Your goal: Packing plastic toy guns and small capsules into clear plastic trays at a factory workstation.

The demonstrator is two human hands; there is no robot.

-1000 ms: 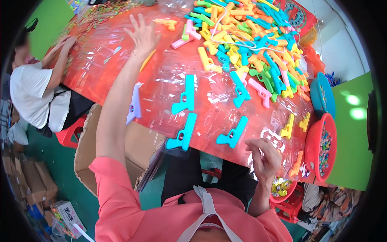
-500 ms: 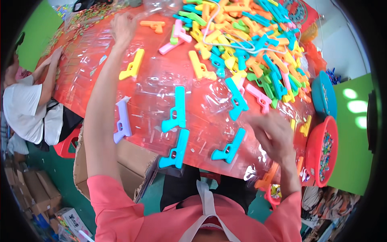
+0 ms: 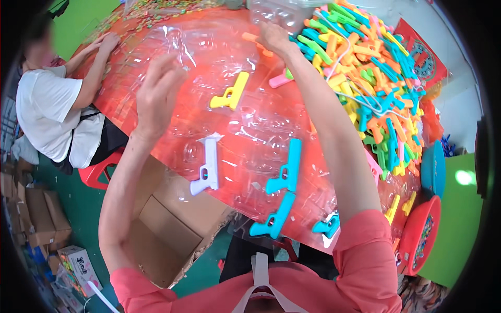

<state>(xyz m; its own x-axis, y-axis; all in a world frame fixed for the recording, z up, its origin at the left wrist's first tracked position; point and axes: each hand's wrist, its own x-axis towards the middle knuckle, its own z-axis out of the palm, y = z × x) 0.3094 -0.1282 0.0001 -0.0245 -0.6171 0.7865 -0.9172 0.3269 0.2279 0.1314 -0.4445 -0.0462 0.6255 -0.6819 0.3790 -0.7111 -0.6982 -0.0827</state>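
My left hand (image 3: 156, 94) is raised over the left part of the red table, fingers bent and apart, with nothing visible in them. My right hand (image 3: 276, 39) reaches far across the table, its fingers closed beside an orange toy pistol (image 3: 251, 37) and covering its rear end; what they hold is hidden. Between my arms lie a yellow toy pistol (image 3: 235, 91), a lilac one (image 3: 210, 164) and teal ones (image 3: 292, 164), on or in clear plastic blister trays (image 3: 250, 122). Another teal toy pistol (image 3: 327, 226) is partly covered by my right sleeve.
A heap of colourful toy pistols (image 3: 365, 57) with a white cord fills the far right. Clear plastic packs (image 3: 276, 13) stand at the back. An open cardboard box (image 3: 172, 219) is below the near edge. Teal (image 3: 433, 167) and red (image 3: 430, 224) tubs stand right. A person (image 3: 62, 104) sits left.
My right hand has moved from the near right to the far middle, beside the orange toy pistol. My left hand has drawn back from the far edge. The view has shifted leftward.
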